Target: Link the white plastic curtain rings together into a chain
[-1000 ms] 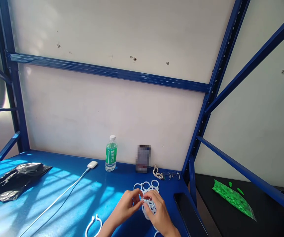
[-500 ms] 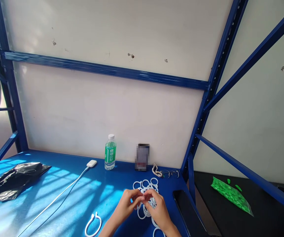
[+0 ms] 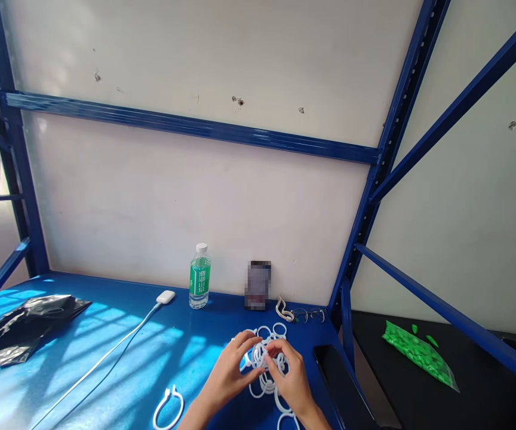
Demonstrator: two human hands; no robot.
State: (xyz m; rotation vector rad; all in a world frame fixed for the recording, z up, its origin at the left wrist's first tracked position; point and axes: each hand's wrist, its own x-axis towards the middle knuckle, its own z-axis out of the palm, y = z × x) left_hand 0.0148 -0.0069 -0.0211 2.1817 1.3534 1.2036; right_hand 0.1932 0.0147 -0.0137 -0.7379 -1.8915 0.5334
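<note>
My left hand (image 3: 235, 365) is over the left side of a pile of white plastic rings (image 3: 264, 385). Its thumb and fingers are spread apart, with white rings visible in the gap. Close beside it, my right hand (image 3: 290, 377) has thumb and index finger pinched together at a white plastic ring (image 3: 258, 356). Part of that ring is hidden by the fingers. A single white ring (image 3: 168, 411), with a gap between its knobbed ends, lies apart on the blue table (image 3: 215, 334), left of my left forearm.
A water bottle (image 3: 199, 278) and a pixelated upright object (image 3: 258, 286) stand by the wall. Eyeglasses (image 3: 309, 315) and a black phone (image 3: 343, 385) lie right. Left are a white cable (image 3: 106, 355) and black plastic bag (image 3: 20, 331). A bag of green pieces (image 3: 421, 355) lies beyond the frame post.
The fingertips, together before, have separated. My left hand has opened and shifted slightly left, while my right hand stays pinched over the pile.
</note>
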